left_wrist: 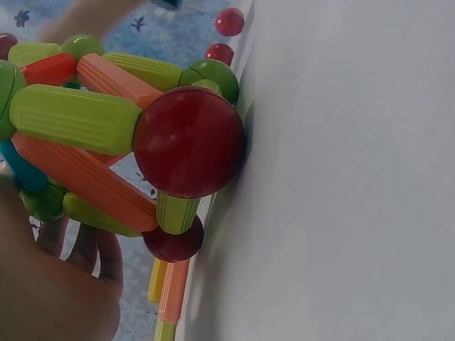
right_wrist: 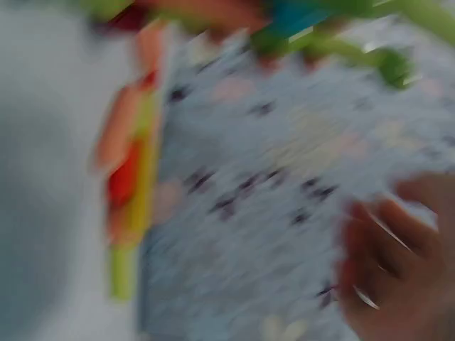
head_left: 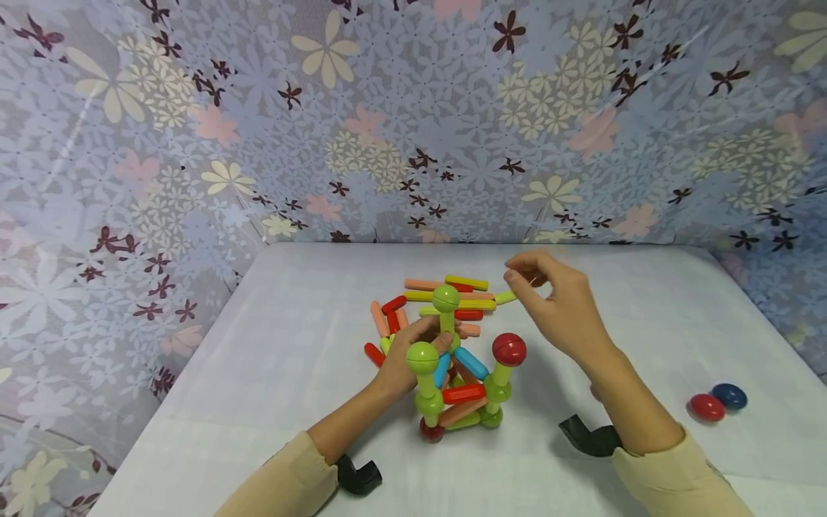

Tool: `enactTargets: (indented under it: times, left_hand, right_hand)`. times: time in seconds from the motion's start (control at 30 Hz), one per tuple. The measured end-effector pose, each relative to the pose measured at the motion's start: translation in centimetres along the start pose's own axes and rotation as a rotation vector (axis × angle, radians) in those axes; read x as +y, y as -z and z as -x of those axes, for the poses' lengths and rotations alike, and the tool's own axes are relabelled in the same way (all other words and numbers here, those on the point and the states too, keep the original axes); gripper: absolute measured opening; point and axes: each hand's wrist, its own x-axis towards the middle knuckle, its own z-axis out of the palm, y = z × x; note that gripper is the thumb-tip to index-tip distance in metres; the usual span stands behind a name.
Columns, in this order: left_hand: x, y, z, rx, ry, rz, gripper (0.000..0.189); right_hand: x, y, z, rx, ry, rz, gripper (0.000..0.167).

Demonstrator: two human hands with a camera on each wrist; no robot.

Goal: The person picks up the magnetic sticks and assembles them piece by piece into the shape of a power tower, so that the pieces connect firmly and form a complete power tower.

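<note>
A toy frame of magnetic sticks and balls (head_left: 464,393) stands on the white table, with short posts topped by two green balls and a red ball (head_left: 509,350). My left hand (head_left: 402,362) grips it at the far left post, thumb across the green stick. In the left wrist view, its fingers (left_wrist: 110,259) reach behind the frame, and a dark red ball (left_wrist: 188,142) sits at the near corner. To the right of the frame, my right hand (head_left: 562,305) is raised with loosely bent fingers. Nothing shows between those fingers, which are blurred in the right wrist view.
Loose sticks in red, orange, yellow and green lie behind and left of the frame, among them a yellow stick (head_left: 466,282). A red ball (head_left: 707,407) and a blue ball (head_left: 729,396) rest at the right. Floral cloth (head_left: 413,129) hangs behind the table.
</note>
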Motion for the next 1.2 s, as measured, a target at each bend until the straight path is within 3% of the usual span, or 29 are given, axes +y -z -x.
enactTargets:
  times: [0.07,0.13,0.2,0.27,0.37,0.57,0.67,0.83,0.93,1.03,1.2]
  left_hand:
    - [-0.1,0.0,0.1,0.001,-0.009,-0.010,0.027]
    - [-0.1,0.0,0.2,0.004,-0.022,-0.022,0.028]
    - [0.0,0.0,0.2,0.005,-0.035,-0.035,0.027]
    - [0.0,-0.1,0.2,0.006,-0.041,-0.049,0.027]
    - [0.0,-0.1,0.1,0.000,-0.036,-0.044,0.027]
    - [0.2,0.0,0.0,-0.004,-0.042,-0.042,0.026]
    - [0.2,0.1,0.0,-0.004,-0.038,-0.037,0.026]
    - [0.4,0.2,0.0,-0.014,-0.022,-0.025,0.029]
    - [0.5,0.2,0.0,-0.033,-0.015,0.003,0.029]
    - [0.6,0.3,0.0,-0.040,-0.023,0.011,0.030]
    - [0.8,0.2,-0.1,-0.040,-0.033,0.005,0.030]
  right_hand:
    - [1.7,-1.7,0.2,-0.231,-0.050,0.068,0.025]
    - [3.1,-3.6,0.5,-0.443,-0.020,0.112,0.026]
    - [4.5,-5.4,1.0,-0.583,0.041,0.110,0.028]
    - [5.7,-6.6,1.4,-0.649,0.092,0.109,0.036]
    - [6.5,-7.2,1.7,-0.660,0.116,0.146,0.040]
    - [5.2,-6.7,1.7,-0.607,-0.009,0.298,0.010]
    - [5.0,-6.4,1.5,-0.633,-0.035,0.282,0.011]
    - [5.6,-5.2,1.1,-0.762,-0.110,0.122,0.030]
    - [6.2,-4.2,0.9,-0.801,-0.130,0.021,0.029]
    - [6.2,-3.1,0.5,-0.769,-0.170,-0.159,0.024]
    - [4.9,-1.7,0.1,-0.650,-0.254,-0.558,0.022]
